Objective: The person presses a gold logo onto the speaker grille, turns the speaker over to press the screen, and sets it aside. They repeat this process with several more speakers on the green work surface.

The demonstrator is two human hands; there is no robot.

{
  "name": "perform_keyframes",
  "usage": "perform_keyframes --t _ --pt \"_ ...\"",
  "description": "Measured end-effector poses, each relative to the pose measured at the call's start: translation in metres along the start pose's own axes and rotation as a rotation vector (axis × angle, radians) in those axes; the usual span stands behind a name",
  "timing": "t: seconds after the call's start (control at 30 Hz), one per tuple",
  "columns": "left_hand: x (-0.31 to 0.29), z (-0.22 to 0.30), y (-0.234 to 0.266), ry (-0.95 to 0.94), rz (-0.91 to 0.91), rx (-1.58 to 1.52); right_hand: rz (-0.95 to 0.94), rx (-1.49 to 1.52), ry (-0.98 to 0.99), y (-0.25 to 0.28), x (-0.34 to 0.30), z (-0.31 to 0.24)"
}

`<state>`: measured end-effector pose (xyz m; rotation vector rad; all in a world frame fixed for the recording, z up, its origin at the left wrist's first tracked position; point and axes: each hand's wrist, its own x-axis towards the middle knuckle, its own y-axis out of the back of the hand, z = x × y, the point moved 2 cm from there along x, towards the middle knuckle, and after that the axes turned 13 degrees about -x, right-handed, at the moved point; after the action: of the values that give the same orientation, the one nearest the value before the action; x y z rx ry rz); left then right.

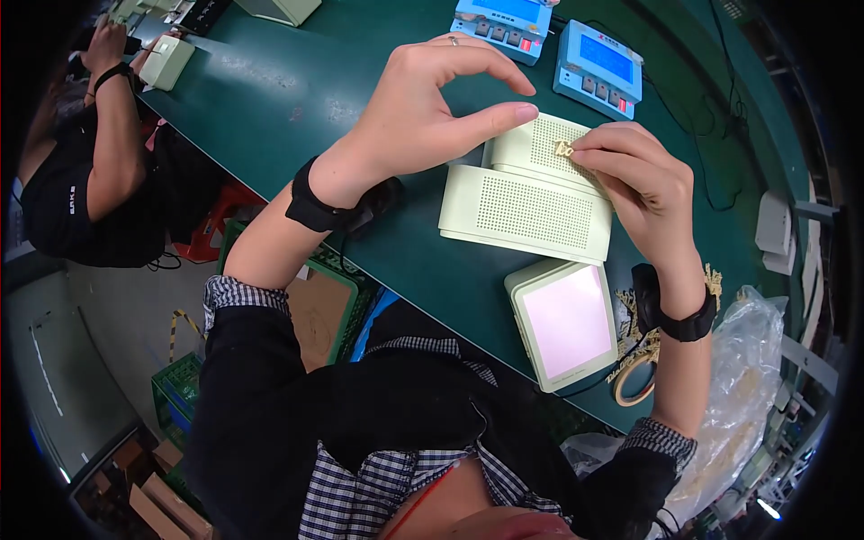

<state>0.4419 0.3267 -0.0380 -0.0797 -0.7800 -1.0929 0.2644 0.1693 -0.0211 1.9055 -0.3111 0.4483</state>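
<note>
Two pale-green plastic housings with perforated grilles lie close together on the green bench: a nearer housing [531,214] and a farther housing [515,148], partly covered by it. Above the farther grille my right hand [641,175] pinches a small cream-coloured plastic piece [564,148] between thumb and forefinger. Whether that piece touches the grille, I cannot tell. My left hand [423,108] hovers at the far left of the housings, thumb and forefinger spread with nothing between them. Closer to me lies a pale-green device [565,324] with a pinkish-white panel facing up.
Two blue boxes with screens, a left blue box [504,27] and a right blue box [598,70], stand beyond the housings. Near my right forearm are a tape roll [635,380], small cream parts [627,306] and a clear plastic bag [742,378]. A co-worker's arm [117,135] is at left.
</note>
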Motion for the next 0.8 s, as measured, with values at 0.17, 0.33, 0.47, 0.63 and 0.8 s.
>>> perform_keyframes --t 0.17,0.33,0.47,0.63,0.8 --pt "0.0007 0.0030 -0.0013 0.014 -0.030 0.011 -0.001 -0.019 -0.002 0.0005 -0.0004 -0.0006" --pt "0.0033 0.0035 -0.0068 0.023 -0.033 0.010 -0.001 -0.020 -0.007 0.0009 -0.0019 -0.0017" --pt "0.0041 0.0033 -0.0083 0.048 -0.041 0.002 0.029 -0.002 -0.001 -0.0004 -0.0031 -0.0006" --pt "0.0034 0.0016 -0.0074 0.074 -0.033 -0.005 0.050 0.005 -0.006 -0.0008 -0.0039 0.0018" --pt "0.0043 -0.0001 -0.0088 0.087 -0.044 -0.005 0.033 -0.002 0.014 0.0006 -0.0021 0.0010"
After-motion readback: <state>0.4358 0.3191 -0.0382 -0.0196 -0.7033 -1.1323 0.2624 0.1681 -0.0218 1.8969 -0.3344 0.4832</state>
